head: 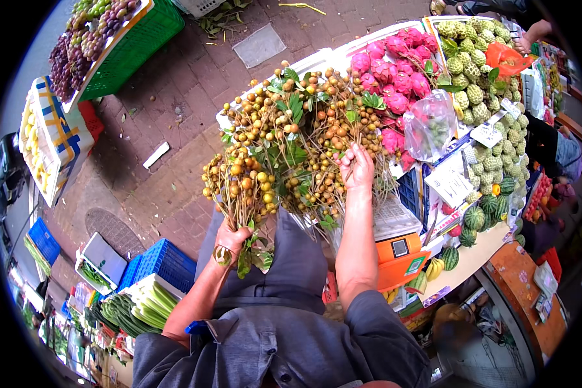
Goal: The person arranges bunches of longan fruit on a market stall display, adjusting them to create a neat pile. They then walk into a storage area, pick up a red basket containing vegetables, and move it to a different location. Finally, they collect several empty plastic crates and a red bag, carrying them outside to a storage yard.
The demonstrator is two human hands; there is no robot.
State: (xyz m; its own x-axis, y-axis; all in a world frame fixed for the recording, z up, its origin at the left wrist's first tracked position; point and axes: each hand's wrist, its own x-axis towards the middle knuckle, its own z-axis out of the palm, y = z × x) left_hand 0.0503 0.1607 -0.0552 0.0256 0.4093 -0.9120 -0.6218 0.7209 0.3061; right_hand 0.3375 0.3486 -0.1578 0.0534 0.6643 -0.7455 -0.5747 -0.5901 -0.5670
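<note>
My left hand (232, 241) is closed around the stems of a bunch of longans (242, 177). The brown fruit fans out above the fist, and green leaves hang below it. At the near side of a large longan pile (266, 114), my right hand (358, 167) has its fingers curled on a longan twig (352, 170). That twig's far end is lost among the other stems. Loose leaves and bare twigs lie through the pile, which rests in a white foam tray (300, 63).
Pink dragon fruit (393, 72) and green custard apples (475, 94) adjoin the longans on the right. An orange weighing scale (400, 247) stands beside my right forearm. Blue crates (169, 266) with celery (153, 300) are at the left. Farther off, grapes (89, 46) top a green crate (131, 53).
</note>
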